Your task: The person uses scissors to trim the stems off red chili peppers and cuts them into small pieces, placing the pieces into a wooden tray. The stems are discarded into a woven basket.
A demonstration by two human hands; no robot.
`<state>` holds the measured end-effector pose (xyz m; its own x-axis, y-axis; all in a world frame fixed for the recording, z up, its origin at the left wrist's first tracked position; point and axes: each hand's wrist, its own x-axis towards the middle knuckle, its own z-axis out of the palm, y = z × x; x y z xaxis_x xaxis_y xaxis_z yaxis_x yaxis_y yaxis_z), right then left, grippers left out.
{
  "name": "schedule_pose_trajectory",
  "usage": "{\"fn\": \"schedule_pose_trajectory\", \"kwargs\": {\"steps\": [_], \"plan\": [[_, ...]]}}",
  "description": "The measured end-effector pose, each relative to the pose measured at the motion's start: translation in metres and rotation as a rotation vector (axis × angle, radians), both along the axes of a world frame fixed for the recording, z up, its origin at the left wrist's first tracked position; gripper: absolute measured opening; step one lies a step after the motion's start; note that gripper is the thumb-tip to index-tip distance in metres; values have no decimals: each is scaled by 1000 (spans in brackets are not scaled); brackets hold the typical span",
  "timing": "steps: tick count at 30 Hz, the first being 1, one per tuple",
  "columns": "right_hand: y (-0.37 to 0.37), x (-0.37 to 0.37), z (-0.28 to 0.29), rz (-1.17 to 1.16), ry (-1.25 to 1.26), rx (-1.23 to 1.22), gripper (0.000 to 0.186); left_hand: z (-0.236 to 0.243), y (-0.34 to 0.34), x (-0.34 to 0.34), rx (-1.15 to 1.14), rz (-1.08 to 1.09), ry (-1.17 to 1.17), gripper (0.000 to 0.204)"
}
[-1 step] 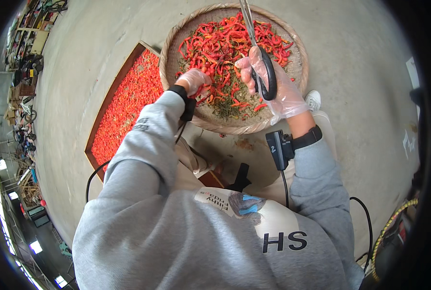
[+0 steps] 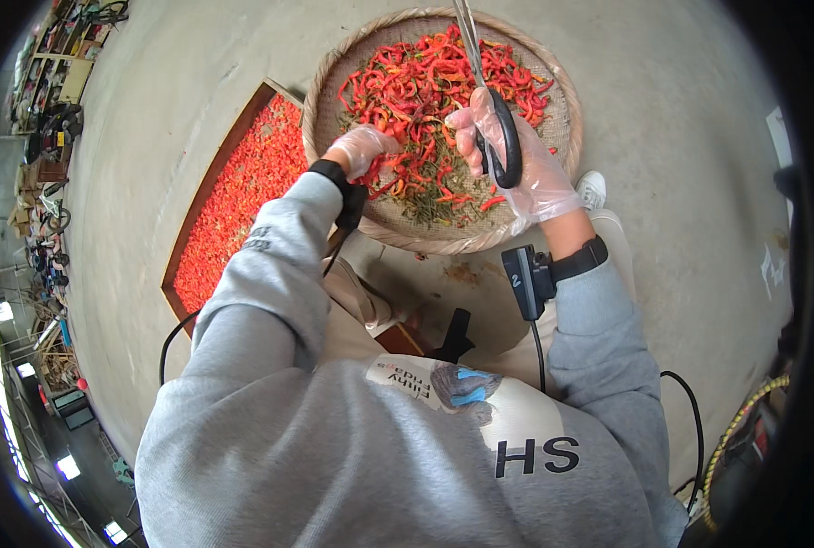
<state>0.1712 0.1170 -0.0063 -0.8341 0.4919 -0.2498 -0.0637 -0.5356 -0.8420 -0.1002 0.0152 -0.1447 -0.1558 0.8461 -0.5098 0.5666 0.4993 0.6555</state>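
A round woven basket tray (image 2: 569, 110) holds whole red chili peppers (image 2: 416, 68), with green stems and dry bits scattered among them. My left hand (image 2: 363, 149), in a clear plastic glove, reaches into the left side of the tray. Its fingers are bent down and pressed together at the peppers; what lies between them is hidden. Over the right side of the tray, my gloved right hand (image 2: 525, 169) holds a pair of black-handled scissors (image 2: 507, 137). A handle loop rests against the palm, and the metal blades point away from me.
Left of the basket tray stands a wooden box (image 2: 208, 187) filled with chopped red chili pieces (image 2: 247, 196). Black cables (image 2: 539, 352) hang from devices on both wrists. A white shoe (image 2: 591, 189) is right of the tray. Shelves and clutter (image 2: 55, 137) line the far left.
My left hand has shifted very slightly up and left over the peppers. My right hand and the scissors stay in place.
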Motion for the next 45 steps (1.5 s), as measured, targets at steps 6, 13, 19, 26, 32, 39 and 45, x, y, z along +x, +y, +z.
{"fn": "schedule_pose_trajectory", "kwargs": {"steps": [6, 13, 19, 26, 32, 39, 45], "plan": [[4, -6, -5, -93, 9, -55, 48, 78, -14, 7, 162, 611, -567, 22], [0, -8, -4, -132, 44, -75, 48, -14, -1, -11, 165, -948, 703, 29], [2, -11, -2, -163, -1, -43, 46, -83, 29, 12, -361, -554, 629, 27], [7, -11, -5, -151, -33, 32, 47, 23, 16, -4, -83, 419, -244, 19], [-3, -21, -20, -195, 85, 25, 17, 146, -4, 48, 228, 543, -527, 16], [-9, -29, -27, -195, 318, 59, 16, 166, -20, 93, 280, 515, -572, 30], [-3, -26, -28, -169, 259, 75, 17, 169, -26, 101, 411, 573, -671, 32]]}}
